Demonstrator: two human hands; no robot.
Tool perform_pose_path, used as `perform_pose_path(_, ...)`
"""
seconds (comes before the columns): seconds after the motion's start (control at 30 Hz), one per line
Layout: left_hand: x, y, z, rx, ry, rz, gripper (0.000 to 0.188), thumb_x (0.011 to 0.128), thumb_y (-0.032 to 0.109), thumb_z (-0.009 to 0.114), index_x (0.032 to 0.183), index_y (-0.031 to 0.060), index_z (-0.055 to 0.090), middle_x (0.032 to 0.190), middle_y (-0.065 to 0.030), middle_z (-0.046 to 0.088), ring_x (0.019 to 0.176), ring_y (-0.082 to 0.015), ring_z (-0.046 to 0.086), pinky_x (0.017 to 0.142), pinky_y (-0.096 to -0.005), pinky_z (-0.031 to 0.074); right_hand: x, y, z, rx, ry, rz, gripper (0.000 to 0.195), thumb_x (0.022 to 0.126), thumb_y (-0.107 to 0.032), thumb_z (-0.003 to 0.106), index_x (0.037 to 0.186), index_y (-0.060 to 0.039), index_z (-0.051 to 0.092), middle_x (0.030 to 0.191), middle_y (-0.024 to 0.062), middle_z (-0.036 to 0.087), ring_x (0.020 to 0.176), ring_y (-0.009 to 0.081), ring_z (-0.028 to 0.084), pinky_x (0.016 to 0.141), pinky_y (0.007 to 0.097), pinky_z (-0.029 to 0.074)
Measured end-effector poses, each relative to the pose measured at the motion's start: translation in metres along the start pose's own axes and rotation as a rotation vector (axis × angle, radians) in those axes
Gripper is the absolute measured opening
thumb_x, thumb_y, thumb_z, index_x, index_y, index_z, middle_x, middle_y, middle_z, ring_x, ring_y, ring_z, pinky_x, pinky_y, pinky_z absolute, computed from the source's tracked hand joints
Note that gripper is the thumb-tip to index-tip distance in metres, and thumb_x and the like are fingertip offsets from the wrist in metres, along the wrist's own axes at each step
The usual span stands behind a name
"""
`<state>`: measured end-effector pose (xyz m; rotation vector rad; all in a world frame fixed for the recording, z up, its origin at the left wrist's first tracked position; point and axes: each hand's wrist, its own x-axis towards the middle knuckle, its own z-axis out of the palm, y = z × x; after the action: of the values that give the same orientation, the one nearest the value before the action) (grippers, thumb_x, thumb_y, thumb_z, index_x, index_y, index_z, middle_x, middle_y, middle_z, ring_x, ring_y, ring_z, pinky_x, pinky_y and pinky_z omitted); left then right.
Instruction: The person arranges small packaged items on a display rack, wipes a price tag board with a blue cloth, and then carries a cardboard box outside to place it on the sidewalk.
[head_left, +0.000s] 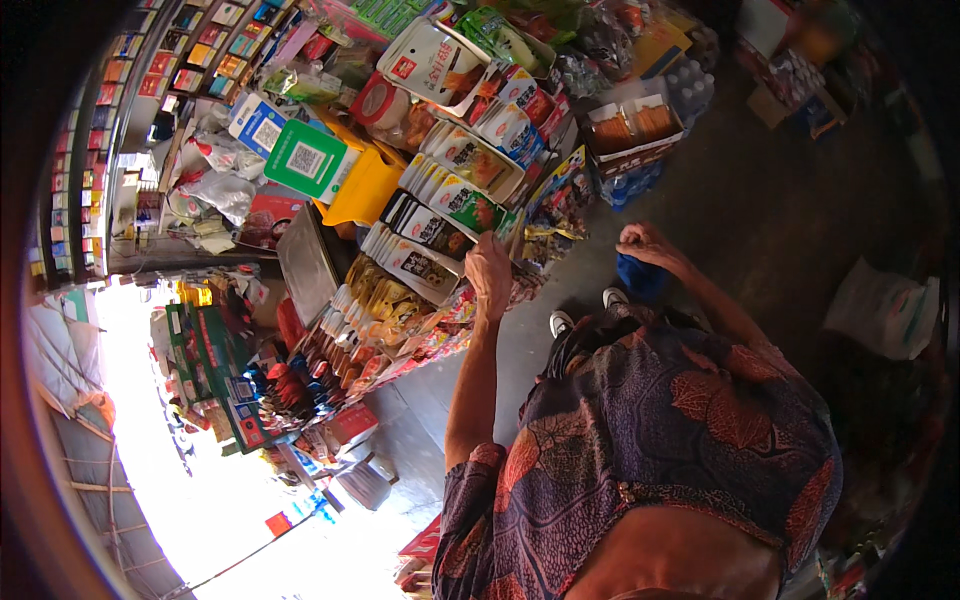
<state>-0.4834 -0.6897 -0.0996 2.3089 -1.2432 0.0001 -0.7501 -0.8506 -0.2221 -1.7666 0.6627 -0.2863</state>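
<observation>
My left hand (489, 276) is at the right edge of a rack of snack packets, its fingertips against the end of the row of black packets (427, 231). Just above them stand green-and-white packets (461, 196), and below are white packets (412, 266). Whether the fingers pinch a packet is hidden by the hand. My right hand (646, 244) is held out over the floor with curled fingers. A bunched blue cloth (640, 277) appears to hang from it.
Yellow bin (365, 187) and payment-code signs (306, 161) stand behind the packets. An open carton (634, 127) sits at the rack's far end. Cigarette shelves (161, 64) line the left. A white bag (885, 311) lies on the dark floor (742, 217) at right.
</observation>
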Motion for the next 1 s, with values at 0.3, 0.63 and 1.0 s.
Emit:
perform_pose_path(0.3, 0.014, 0.029, -0.009, 0.022, -0.049, 0.058, 0.032, 0.083, 0.014, 0.055, 0.112, 0.0025, 0.047, 0.062, -0.0208, 0.056, 0.052, -0.0358, 0.056, 0.045, -0.0441, 0.041, -0.001, 0.014, -0.008, -0.032, 0.076, -0.015, 0.018, 0.076, -0.016, 0.068, 0.079, -0.002, 0.058, 0.068, 0.0025, 0.057, 0.064, 0.0071, 0.051, 0.054, 0.0244, 0.04)
perform_pose_path(0.63, 0.059, 0.032, 0.019, 0.21, -0.127, 0.142, 0.008, 0.075, 0.005, 0.055, 0.074, -0.002, 0.059, 0.065, -0.0224, 0.059, 0.063, -0.0389, 0.061, 0.055, -0.0453, 0.049, -0.005, -0.008, -0.017, -0.023, 0.094, -0.026, 0.019, 0.076, -0.018, 0.069, 0.08, -0.0023, 0.059, 0.07, 0.0045, 0.059, 0.065, 0.0096, 0.054, 0.055, 0.0257, 0.042)
perform_pose_path(1.0, 0.062, 0.035, 0.023, 0.244, -0.179, 0.15, 0.013, 0.076, 0.009, 0.055, 0.068, 0.0004, 0.061, 0.066, -0.0222, 0.06, 0.065, -0.0376, 0.062, 0.058, -0.0453, 0.05, -0.014, 0.025, -0.021, 0.009, 0.13, 0.02, 0.019, 0.076, -0.019, 0.069, 0.078, -0.0034, 0.058, 0.069, 0.0032, 0.057, 0.066, 0.0096, 0.052, 0.057, 0.0283, 0.042)
